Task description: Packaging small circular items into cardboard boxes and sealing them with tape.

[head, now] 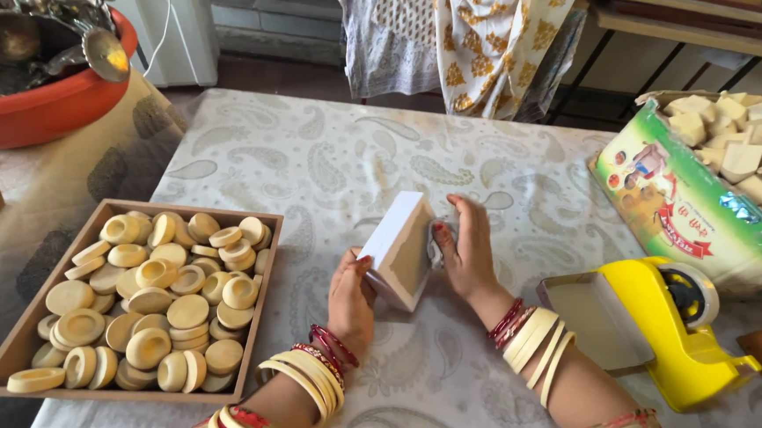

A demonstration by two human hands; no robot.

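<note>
Both hands, left hand and right hand, grip one small white box at frame centre, unsealed by my judgement, while the wooden tray at left remains full of round discs.

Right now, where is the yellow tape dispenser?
The tape dispenser sits at lower right of the head view, right of the right hand, below the green bag.

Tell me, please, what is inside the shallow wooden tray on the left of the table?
The wooden tray holds a heap of pale round discs, several with a recessed centre, piled in layers. The lower discs and the tray floor are covered by those on top.
</note>
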